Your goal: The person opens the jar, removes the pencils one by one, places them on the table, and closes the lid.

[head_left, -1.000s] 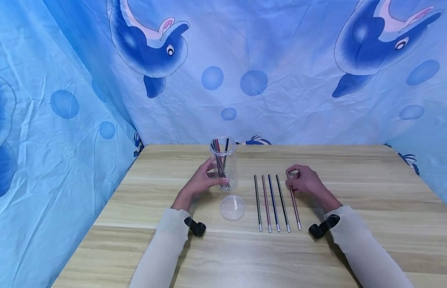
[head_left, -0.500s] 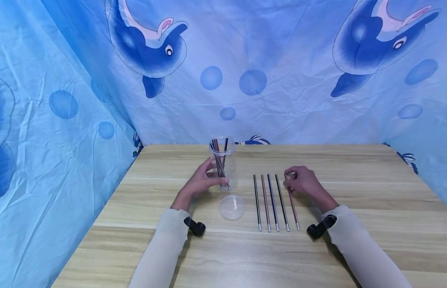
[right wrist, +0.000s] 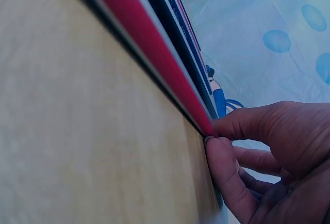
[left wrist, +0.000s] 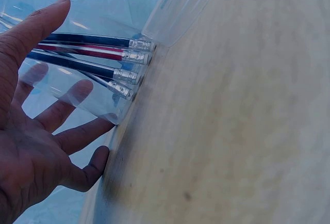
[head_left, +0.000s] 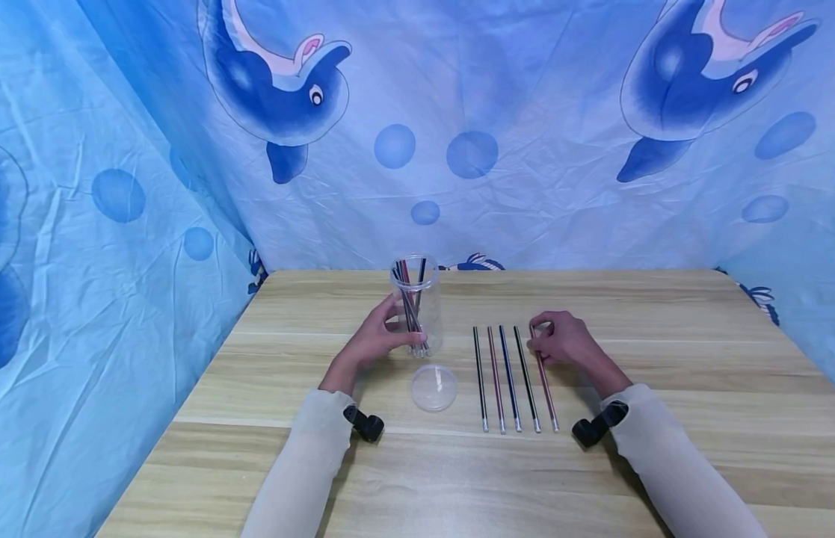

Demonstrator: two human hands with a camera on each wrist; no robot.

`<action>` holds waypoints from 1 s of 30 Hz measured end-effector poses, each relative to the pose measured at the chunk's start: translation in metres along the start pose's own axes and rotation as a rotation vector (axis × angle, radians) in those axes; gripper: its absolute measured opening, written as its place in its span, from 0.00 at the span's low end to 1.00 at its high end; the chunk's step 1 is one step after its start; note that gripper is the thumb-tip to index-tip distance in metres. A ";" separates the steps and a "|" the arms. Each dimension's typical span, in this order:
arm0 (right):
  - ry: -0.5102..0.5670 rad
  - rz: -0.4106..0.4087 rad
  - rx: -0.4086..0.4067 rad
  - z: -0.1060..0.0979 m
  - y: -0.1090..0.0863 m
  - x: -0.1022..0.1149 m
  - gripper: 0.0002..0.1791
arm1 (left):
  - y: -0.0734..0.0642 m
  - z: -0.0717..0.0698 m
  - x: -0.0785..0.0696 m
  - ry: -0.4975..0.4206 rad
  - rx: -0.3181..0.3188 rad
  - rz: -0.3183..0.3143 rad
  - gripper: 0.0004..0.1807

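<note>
The red pencil (head_left: 546, 388) is lying rightmost in a row on the wooden table (head_left: 457, 486), its silver ferrule end pointing toward the person, its long axis running away from them and, from above, slanting slightly left. The right hand (head_left: 565, 340) is pinching it at the far end, thumb against finger; whether that end is touching the wood, I can't tell. I'm judging it light, stiff and slightly slick, with a hold nearer the middle probably steadier. Leftward, a black pencil (head_left: 527, 379), a blue pencil (head_left: 510, 379), a dark red pencil (head_left: 495, 379) and a second black pencil (head_left: 481, 379) are lying nearly parallel, apart. Farther left, the left hand (head_left: 377, 336) is curling around an upright clear jar (head_left: 433, 314), where several pencils (left wrist: 108, 53) are leaning, ferrules down. A clear round lid (head_left: 433, 388) is resting on the jar's near side. Behind, a blue dolphin curtain (head_left: 525, 209) is hanging.
</note>
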State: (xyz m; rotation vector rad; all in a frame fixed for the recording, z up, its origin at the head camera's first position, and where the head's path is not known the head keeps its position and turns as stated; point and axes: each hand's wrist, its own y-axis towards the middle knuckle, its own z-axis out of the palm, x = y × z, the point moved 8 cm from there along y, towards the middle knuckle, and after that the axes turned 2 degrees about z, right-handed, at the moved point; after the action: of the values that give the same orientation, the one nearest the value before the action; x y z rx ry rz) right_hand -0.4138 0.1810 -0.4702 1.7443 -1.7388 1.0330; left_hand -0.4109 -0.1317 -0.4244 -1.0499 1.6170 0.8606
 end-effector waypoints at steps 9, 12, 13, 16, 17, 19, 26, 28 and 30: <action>0.016 0.013 0.011 0.000 0.001 -0.001 0.25 | 0.012 -0.004 0.024 0.006 -0.003 -0.002 0.53; 0.009 0.026 0.011 -0.002 0.002 -0.002 0.26 | 0.015 -0.005 0.032 0.012 -0.009 0.001 0.54; 0.003 0.028 0.008 -0.003 0.002 -0.002 0.26 | 0.014 -0.006 0.032 0.014 -0.011 0.002 0.54; -0.017 0.016 0.000 -0.006 0.004 -0.002 0.29 | 0.014 -0.006 0.032 0.018 -0.020 0.003 0.53; -0.019 0.006 -0.009 -0.008 0.004 -0.002 0.30 | 0.014 -0.006 0.032 0.018 -0.023 0.002 0.53; -0.019 -0.027 -0.041 -0.012 0.003 0.002 0.32 | 0.014 -0.007 0.032 0.019 -0.027 0.005 0.52; 0.055 -0.189 -0.229 -0.026 -0.006 0.037 0.31 | 0.013 -0.008 0.033 0.040 -0.039 -0.014 0.55; 0.105 -0.222 -0.234 -0.024 -0.010 0.053 0.31 | 0.012 -0.008 0.032 0.040 -0.041 -0.023 0.56; 0.147 -0.254 -0.222 -0.020 -0.014 0.072 0.31 | 0.011 -0.009 0.032 0.037 -0.045 -0.029 0.56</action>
State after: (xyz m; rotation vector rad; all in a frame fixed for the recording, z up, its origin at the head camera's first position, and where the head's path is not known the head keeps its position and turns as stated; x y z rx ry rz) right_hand -0.4095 0.1520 -0.3998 1.6526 -1.4385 0.8040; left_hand -0.4281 -0.1427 -0.4526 -1.1242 1.6156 0.8662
